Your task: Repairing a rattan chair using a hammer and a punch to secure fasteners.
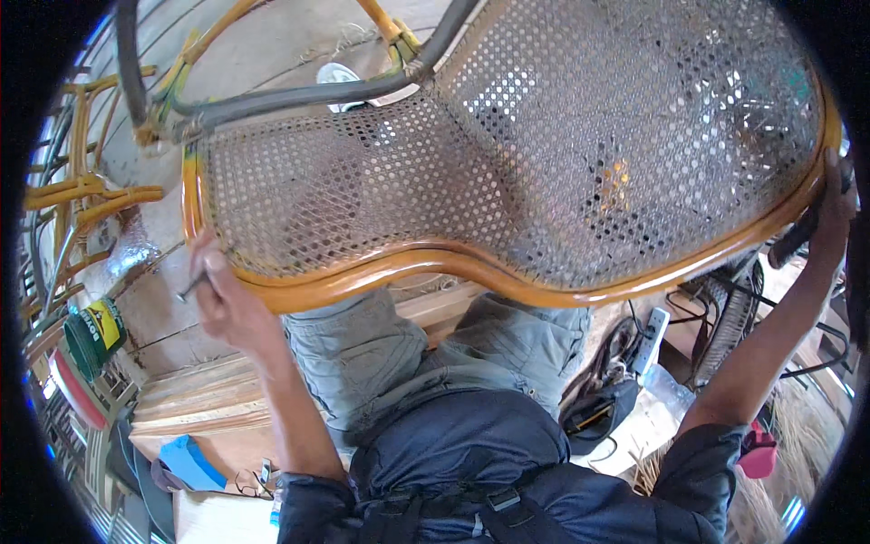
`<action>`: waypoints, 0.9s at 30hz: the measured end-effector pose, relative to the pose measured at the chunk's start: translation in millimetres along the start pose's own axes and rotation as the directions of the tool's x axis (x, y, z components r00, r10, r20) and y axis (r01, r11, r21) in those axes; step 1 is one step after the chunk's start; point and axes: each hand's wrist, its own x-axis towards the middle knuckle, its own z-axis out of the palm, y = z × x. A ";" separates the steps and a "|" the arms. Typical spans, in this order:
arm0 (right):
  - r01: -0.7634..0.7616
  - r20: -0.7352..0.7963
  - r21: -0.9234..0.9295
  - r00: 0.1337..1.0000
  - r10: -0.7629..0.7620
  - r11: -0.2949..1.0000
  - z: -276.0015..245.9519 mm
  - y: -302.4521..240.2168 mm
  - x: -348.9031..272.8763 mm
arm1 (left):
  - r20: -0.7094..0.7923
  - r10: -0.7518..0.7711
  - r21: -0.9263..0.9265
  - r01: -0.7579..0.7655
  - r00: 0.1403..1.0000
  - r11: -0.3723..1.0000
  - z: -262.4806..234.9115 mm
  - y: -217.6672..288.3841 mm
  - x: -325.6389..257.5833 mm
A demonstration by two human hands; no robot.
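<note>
Dark blue sleeves and grey trousers (pixel 381 354) fill the lower middle of the view, with 2 bare forearms rising from them toward a cane chair frame (pixel 507 281) that lies across the person's lap. Its woven cane panel (pixel 507 154) spreads over most of the upper picture, edged by a glossy orange-brown rattan rim.

At the panel's lower left corner, the left hand (pixel 222 295) sits just under and against the rim, fingers curled shut around a thin dark tool (pixel 192 288) whose tip juts out to the left. What kind of tool it is cannot be told.

At the far right, the right hand (pixel 832 213) reaches up to the rim's outer curve, fingers wrapped over the edge and gripping it.

Left of the chair stand more bare rattan frames (pixel 82 195) and a green and yellow tin (pixel 95 331). A white power strip (pixel 651 340) and a black pouch (pixel 598 408) lie beside the right knee.
</note>
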 end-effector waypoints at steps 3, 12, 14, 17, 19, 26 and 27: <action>-0.112 -0.056 -0.122 0.993 0.106 0.986 9.2 -10.1 -31.6 | 0.012 -0.050 0.134 0.048 0.999 0.990 -0.9 17.1 59.0; -0.542 0.153 0.198 0.840 0.521 0.817 36.9 -69.7 -172.9 | 0.165 0.488 0.230 -0.515 0.857 0.826 27.7 -39.6 216.8; -0.573 0.165 0.238 0.820 0.548 0.784 40.5 -59.3 -194.1 | 0.354 0.061 -0.353 0.073 0.933 0.933 29.7 -26.6 215.1; -0.616 0.197 0.260 0.787 0.584 0.744 48.1 -24.8 -227.5 | 0.353 -0.127 -0.552 0.316 0.927 0.772 41.2 2.5 198.1; -0.622 0.215 0.256 0.783 0.583 0.740 56.0 -0.7 -248.4 | 0.375 -0.065 -0.573 0.287 0.925 0.768 46.2 7.6 198.5; -0.755 0.327 0.329 0.654 0.682 0.567 77.4 17.8 -315.4 | 0.496 0.162 -0.530 0.149 0.853 0.835 77.1 71.5 207.3; -0.806 0.373 0.304 0.591 0.715 0.508 83.2 19.3 -320.9 | 0.522 0.177 -0.413 0.066 0.834 0.908 72.1 84.8 220.5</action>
